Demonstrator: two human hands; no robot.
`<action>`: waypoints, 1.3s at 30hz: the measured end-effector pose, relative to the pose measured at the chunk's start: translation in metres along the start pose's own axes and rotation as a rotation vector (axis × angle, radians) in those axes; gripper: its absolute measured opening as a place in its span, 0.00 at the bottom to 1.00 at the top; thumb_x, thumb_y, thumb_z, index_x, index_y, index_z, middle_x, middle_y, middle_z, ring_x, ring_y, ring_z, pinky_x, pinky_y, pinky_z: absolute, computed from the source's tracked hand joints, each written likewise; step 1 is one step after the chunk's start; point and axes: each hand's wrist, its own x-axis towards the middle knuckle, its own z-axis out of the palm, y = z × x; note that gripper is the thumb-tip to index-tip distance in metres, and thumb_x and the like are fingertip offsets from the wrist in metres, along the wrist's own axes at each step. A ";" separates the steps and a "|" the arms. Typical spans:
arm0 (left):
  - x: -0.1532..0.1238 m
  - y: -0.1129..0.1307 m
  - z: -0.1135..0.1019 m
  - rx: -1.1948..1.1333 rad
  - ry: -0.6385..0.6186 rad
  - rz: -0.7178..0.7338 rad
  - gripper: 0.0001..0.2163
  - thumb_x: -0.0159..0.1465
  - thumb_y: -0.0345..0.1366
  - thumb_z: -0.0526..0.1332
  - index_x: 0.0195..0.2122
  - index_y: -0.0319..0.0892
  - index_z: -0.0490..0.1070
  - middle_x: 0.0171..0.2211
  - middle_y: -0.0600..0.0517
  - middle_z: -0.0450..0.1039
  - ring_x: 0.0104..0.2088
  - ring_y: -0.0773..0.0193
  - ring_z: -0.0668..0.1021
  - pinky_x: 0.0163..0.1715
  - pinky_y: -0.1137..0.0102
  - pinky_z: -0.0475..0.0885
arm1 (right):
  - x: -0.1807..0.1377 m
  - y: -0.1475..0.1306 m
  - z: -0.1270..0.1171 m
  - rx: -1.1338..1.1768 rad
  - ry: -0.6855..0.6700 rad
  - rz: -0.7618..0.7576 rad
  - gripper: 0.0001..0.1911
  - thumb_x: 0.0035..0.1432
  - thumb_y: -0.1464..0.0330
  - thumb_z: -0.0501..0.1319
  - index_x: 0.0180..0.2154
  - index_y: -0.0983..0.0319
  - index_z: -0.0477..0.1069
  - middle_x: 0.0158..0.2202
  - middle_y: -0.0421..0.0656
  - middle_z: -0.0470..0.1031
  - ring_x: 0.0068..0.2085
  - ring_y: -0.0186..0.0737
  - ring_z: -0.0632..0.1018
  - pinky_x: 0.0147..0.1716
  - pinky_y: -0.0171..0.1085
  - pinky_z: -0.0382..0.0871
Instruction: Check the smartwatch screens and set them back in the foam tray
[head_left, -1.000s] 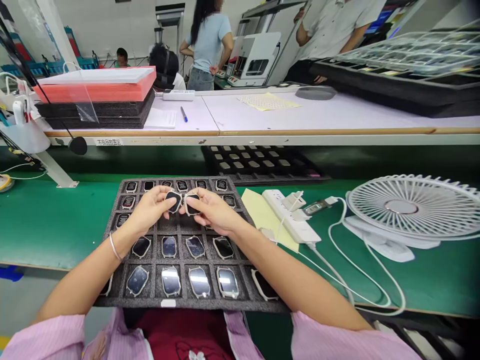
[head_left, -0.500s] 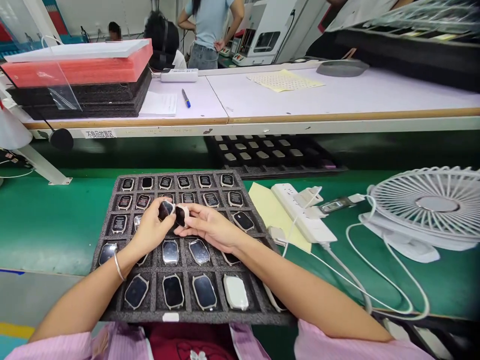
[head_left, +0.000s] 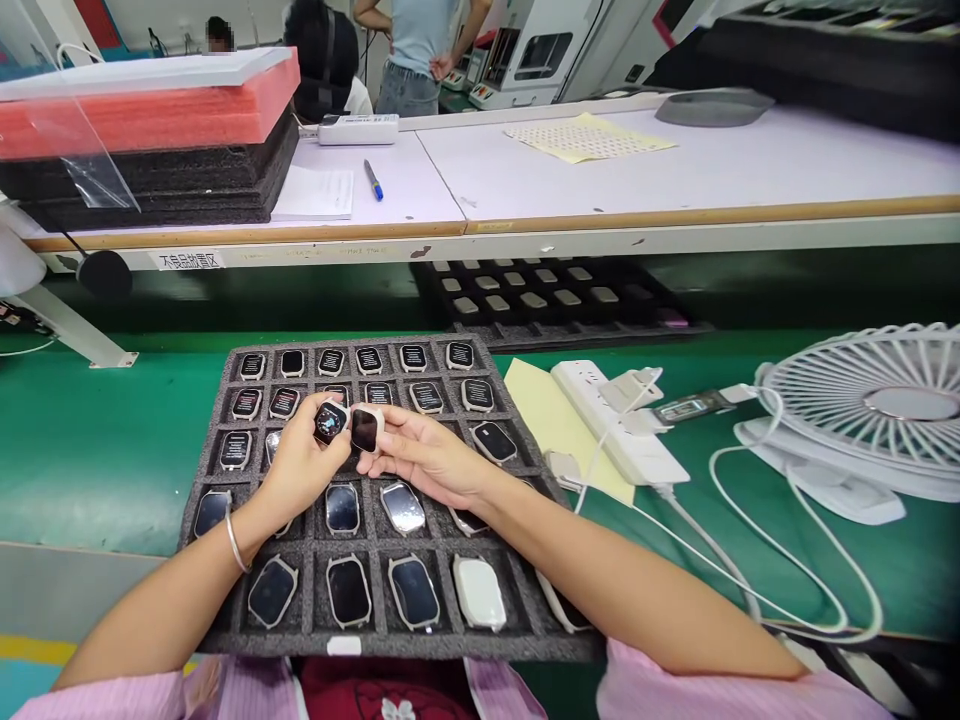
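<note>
My left hand (head_left: pixel 301 452) is closed on a smartwatch body (head_left: pixel 330 422) whose round dial picture is lit on the dark screen. Right beside it, my right hand (head_left: pixel 424 452) grips a second strapless watch (head_left: pixel 366 429) by its edge, its screen dark. Both are held up over a grey foam tray (head_left: pixel 345 550) divided into square pockets. Watch bodies lie in the pockets; those in the far rows show white text, the nearer ones, such as this dark watch (head_left: pixel 348 590), are unlit. One white-backed watch (head_left: pixel 480 593) lies face down. My forearms hide some pockets.
Right of the tray are a white power strip (head_left: pixel 615 420) with cables, yellow paper (head_left: pixel 525 395) and a white fan (head_left: pixel 870 400). Another tray (head_left: pixel 555 295) sits under the raised shelf (head_left: pixel 540 195). Foam sheets (head_left: pixel 150 130) are stacked at left. A person (head_left: pixel 416 60) stands behind.
The watch in my left hand has gone from a dark screen to a lit dial. The right-hand watch now faces the camera more. The whole view has shifted slightly.
</note>
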 end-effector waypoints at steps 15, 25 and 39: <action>-0.001 0.005 0.000 -0.063 -0.059 -0.025 0.17 0.58 0.35 0.61 0.50 0.41 0.66 0.42 0.49 0.73 0.42 0.61 0.75 0.46 0.66 0.68 | 0.000 0.003 -0.006 -0.032 -0.052 -0.016 0.26 0.54 0.65 0.74 0.53 0.61 0.71 0.37 0.40 0.78 0.35 0.35 0.83 0.38 0.36 0.77; -0.001 0.004 0.000 -0.092 -0.053 -0.037 0.19 0.58 0.36 0.62 0.50 0.41 0.67 0.42 0.49 0.73 0.42 0.61 0.75 0.46 0.66 0.68 | 0.000 0.001 -0.006 -0.052 -0.083 -0.005 0.27 0.55 0.64 0.73 0.54 0.62 0.69 0.35 0.41 0.80 0.36 0.35 0.83 0.38 0.35 0.77; -0.002 0.006 0.000 -0.085 -0.045 -0.037 0.19 0.59 0.36 0.62 0.51 0.41 0.67 0.45 0.47 0.74 0.46 0.59 0.76 0.47 0.66 0.69 | -0.001 0.001 -0.006 -0.081 -0.092 -0.025 0.26 0.56 0.63 0.72 0.53 0.63 0.68 0.34 0.41 0.80 0.35 0.35 0.83 0.38 0.36 0.77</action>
